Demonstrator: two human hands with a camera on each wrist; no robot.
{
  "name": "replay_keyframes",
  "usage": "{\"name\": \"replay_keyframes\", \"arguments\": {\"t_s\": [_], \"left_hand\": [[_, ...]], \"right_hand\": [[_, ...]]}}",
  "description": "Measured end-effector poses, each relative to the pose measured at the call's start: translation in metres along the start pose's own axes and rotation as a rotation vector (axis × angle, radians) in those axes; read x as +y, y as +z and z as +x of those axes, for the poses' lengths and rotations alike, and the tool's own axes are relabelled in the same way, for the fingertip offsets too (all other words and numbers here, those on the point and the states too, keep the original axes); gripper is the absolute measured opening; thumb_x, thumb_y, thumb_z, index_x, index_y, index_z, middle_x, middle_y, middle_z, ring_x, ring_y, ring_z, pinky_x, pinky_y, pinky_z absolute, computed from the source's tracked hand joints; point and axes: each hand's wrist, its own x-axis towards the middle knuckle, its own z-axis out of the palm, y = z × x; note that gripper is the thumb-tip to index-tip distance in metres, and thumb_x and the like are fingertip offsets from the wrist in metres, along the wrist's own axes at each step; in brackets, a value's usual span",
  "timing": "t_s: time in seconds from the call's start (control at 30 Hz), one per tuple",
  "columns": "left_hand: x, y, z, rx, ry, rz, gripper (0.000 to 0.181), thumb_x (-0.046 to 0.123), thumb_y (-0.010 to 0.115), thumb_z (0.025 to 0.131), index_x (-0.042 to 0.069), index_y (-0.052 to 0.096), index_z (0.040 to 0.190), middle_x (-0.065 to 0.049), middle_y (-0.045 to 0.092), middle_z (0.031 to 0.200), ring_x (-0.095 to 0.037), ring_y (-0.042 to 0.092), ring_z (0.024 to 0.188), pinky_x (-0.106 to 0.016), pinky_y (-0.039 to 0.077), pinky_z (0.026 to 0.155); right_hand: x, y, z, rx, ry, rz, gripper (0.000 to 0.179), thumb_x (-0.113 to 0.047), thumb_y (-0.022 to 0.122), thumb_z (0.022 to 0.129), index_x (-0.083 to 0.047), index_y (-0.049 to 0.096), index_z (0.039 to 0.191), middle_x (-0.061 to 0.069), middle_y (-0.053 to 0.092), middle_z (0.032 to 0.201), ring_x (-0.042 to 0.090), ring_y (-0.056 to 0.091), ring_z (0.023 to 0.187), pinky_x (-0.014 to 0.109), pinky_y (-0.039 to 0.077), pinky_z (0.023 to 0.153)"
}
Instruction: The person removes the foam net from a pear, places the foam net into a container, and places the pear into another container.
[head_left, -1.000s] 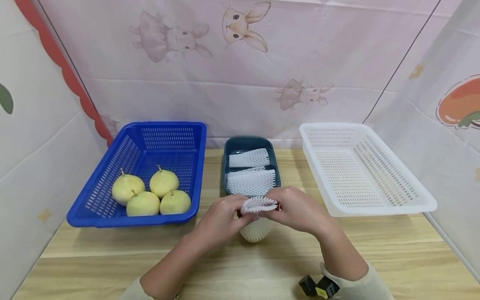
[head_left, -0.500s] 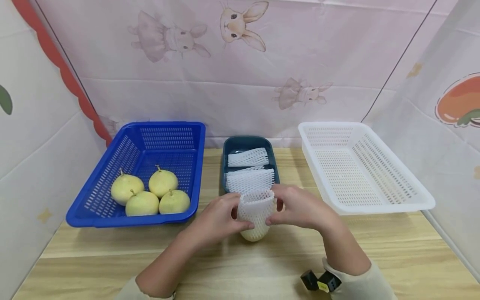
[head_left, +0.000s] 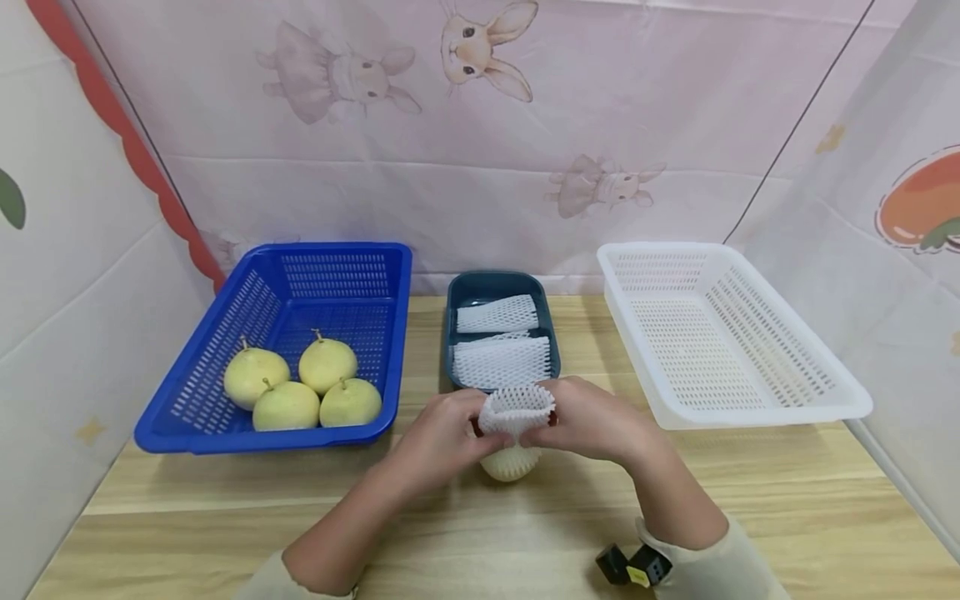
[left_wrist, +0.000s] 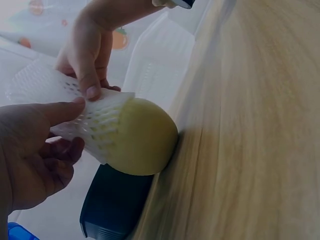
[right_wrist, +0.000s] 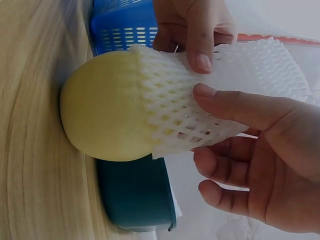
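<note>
A yellow pear (right_wrist: 102, 107) stands on the wooden table, its upper part inside a white foam net sleeve (head_left: 517, 406). In both wrist views the pear's lower part is bare below the net's edge. My left hand (head_left: 442, 429) pinches the left side of the net between thumb and fingers. On the opposite side my right hand (head_left: 596, 423) pinches it too, and the two thumbs lie close together on the near face. The net's free end rises above my hands with its mouth spread. In the head view, my hands and the net cover most of the pear.
Behind my hands stands a dark green tray (head_left: 556, 333) holding white foam nets (head_left: 501, 360). On the left, a blue basket (head_left: 408, 292) holds several yellow pears (head_left: 285, 407). A white basket (head_left: 806, 333) is at the right. A black device (head_left: 648, 567) sits by my right sleeve.
My thumbs have parted along the net's sides, then come back together on its near face. The net's mouth now stands taller and wider than a second ago. The baskets and tray stay put.
</note>
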Motion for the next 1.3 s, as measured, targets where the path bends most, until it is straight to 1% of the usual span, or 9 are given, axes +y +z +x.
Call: {"name": "replay_keyframes", "arguments": {"t_s": [0.17,0.3,0.4,0.5,0.7,0.9,1.1,1.2,1.3], "left_hand": [[0.001,0.003,0.003,0.075,0.081,0.017,0.009,0.021,0.081,0.081,0.019,0.073,0.085,0.008,0.069,0.088,-0.004,0.061,0.080,-0.024,0.053,0.069],[0.004,0.002,0.005,0.112,0.082,-0.009,0.007,0.020,0.079,0.084,0.018,0.073,0.082,0.010,0.067,0.084,-0.005,0.057,0.075,-0.024,0.052,0.065],[0.005,0.002,0.006,0.162,0.064,-0.058,0.005,0.019,0.079,0.084,0.017,0.076,0.088,0.011,0.070,0.085,-0.003,0.060,0.075,-0.021,0.054,0.066],[0.005,0.003,0.008,0.216,0.067,-0.129,0.013,0.017,0.079,0.084,0.017,0.077,0.096,0.008,0.074,0.091,-0.003,0.065,0.081,-0.021,0.056,0.071],[0.009,0.007,0.013,0.296,0.135,-0.250,0.022,0.020,0.080,0.083,0.015,0.076,0.104,0.005,0.072,0.103,-0.008,0.066,0.093,-0.025,0.057,0.076],[0.016,0.007,0.023,0.377,0.127,-0.271,0.028,0.030,0.083,0.080,0.014,0.075,0.101,0.003,0.061,0.109,-0.009,0.058,0.102,-0.026,0.054,0.081],[0.023,0.001,0.035,0.363,0.136,-0.372,0.030,0.025,0.084,0.080,0.013,0.073,0.104,0.003,0.062,0.117,-0.011,0.058,0.110,-0.030,0.053,0.092],[0.026,-0.004,0.038,0.370,0.119,-0.446,0.026,0.027,0.081,0.082,0.016,0.073,0.105,0.005,0.070,0.109,-0.012,0.065,0.102,-0.031,0.056,0.086],[0.025,-0.010,0.042,0.429,0.085,-0.503,0.024,0.029,0.080,0.083,0.015,0.074,0.103,0.001,0.074,0.098,-0.014,0.070,0.089,-0.031,0.058,0.076]], "right_hand": [[0.000,-0.001,0.000,0.041,-0.027,0.006,0.028,-0.023,0.082,0.079,-0.014,0.070,0.103,-0.008,0.069,0.095,0.005,0.063,0.083,0.026,0.054,0.076],[0.001,-0.001,0.001,0.084,-0.043,0.011,0.030,-0.028,0.083,0.078,-0.018,0.069,0.103,-0.010,0.067,0.095,0.005,0.062,0.084,0.027,0.054,0.077],[0.001,-0.001,0.004,0.117,-0.065,0.043,0.031,-0.028,0.085,0.077,-0.023,0.069,0.103,-0.012,0.068,0.097,0.005,0.063,0.087,0.028,0.054,0.080],[0.001,-0.001,0.006,0.151,-0.071,0.083,0.034,-0.029,0.086,0.075,-0.027,0.069,0.105,-0.015,0.068,0.101,0.005,0.064,0.092,0.029,0.054,0.083],[-0.001,0.004,0.009,0.231,-0.062,0.109,0.039,-0.024,0.085,0.076,-0.022,0.069,0.112,-0.009,0.070,0.107,0.008,0.065,0.096,0.030,0.055,0.084],[-0.005,0.003,0.016,0.307,-0.041,0.111,0.035,-0.011,0.080,0.076,-0.011,0.069,0.110,-0.001,0.071,0.102,0.012,0.063,0.086,0.030,0.054,0.076],[-0.005,0.001,0.022,0.321,-0.039,0.074,0.022,-0.008,0.073,0.079,-0.011,0.072,0.101,-0.002,0.072,0.091,0.010,0.061,0.078,0.027,0.053,0.069],[-0.003,-0.001,0.024,0.335,-0.023,0.056,0.015,-0.016,0.076,0.081,-0.014,0.074,0.096,-0.004,0.072,0.085,0.008,0.060,0.074,0.026,0.053,0.067],[0.002,-0.007,0.024,0.370,-0.017,0.048,0.013,-0.022,0.080,0.080,-0.015,0.074,0.089,-0.006,0.070,0.077,0.007,0.057,0.066,0.026,0.051,0.060]]}}
